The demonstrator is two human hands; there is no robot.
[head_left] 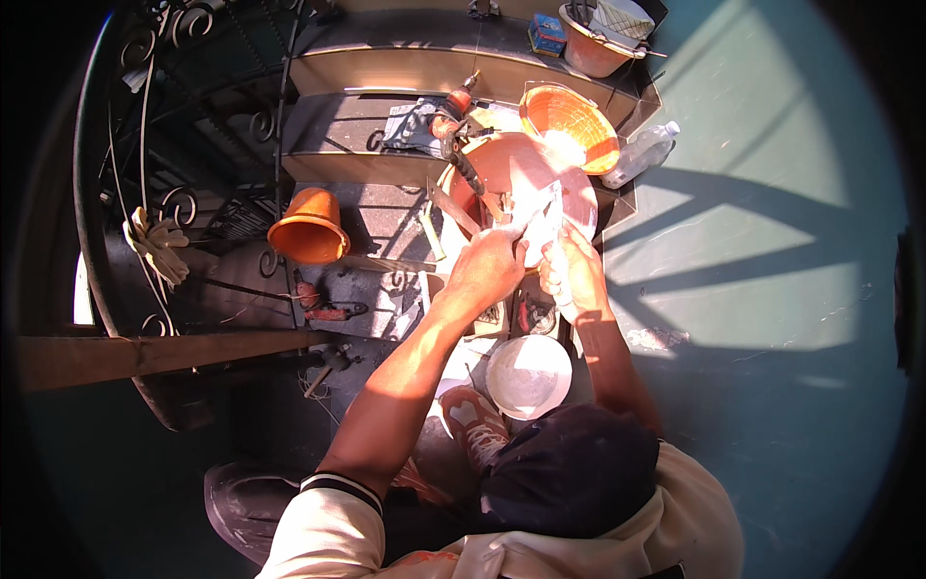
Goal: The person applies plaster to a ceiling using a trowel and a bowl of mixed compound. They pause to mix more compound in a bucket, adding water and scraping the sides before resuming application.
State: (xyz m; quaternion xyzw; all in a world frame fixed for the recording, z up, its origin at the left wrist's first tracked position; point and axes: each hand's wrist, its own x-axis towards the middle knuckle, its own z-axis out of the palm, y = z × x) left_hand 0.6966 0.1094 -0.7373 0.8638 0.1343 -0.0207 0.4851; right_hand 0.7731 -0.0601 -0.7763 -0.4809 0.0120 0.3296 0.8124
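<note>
Over a wide pinkish tub on the steps, my left hand has its fingers closed at a sunlit white object; what exactly they hold is washed out. My right hand, just to its right, is closed round a long pale thing, perhaps a tool, that is too bright to make out. Wooden strips lean in the tub's left side. A red power tool with a long shaft rests at the back of the tub. Below my hands stands a round white basin.
Orange buckets, a plastic bottle, a loaded bucket and a blue box are on the steps. An iron railing with gloves, a wooden bar and another red tool are left.
</note>
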